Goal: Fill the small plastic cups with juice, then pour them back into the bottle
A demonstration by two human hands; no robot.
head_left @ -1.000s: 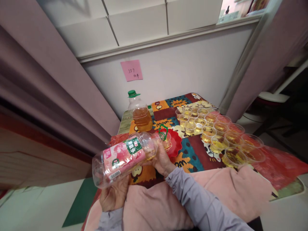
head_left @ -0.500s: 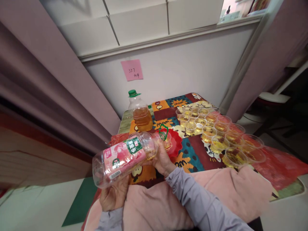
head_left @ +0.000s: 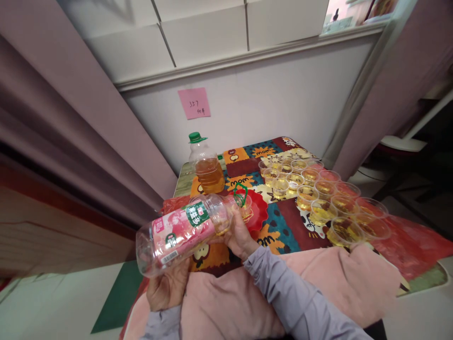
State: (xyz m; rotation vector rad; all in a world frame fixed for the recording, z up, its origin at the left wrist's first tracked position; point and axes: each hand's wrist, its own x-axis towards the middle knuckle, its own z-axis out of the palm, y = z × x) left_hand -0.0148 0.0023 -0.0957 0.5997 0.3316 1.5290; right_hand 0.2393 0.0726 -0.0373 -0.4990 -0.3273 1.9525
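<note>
My left hand point(head_left: 166, 287) grips the base end of a clear plastic bottle point(head_left: 177, 231) with a pink and green label. The bottle lies nearly on its side, neck tilted toward a small clear cup point(head_left: 246, 208) that sits over a red plate point(head_left: 258, 208). A little amber liquid rests in the bottle's neck. My right hand point(head_left: 238, 233) is closed around the neck end and the cup; its fingers are mostly hidden behind the bottle. A green ring hangs at the bottle's mouth.
A larger bottle point(head_left: 207, 167) with a green cap and amber liquid stands at the table's far left. Several clear cups point(head_left: 318, 193) of yellow liquid stand in rows on the patterned tablecloth point(head_left: 283, 226). A pink cloth point(head_left: 318, 278) covers the near edge. A pink note point(head_left: 194, 103) sticks on the wall.
</note>
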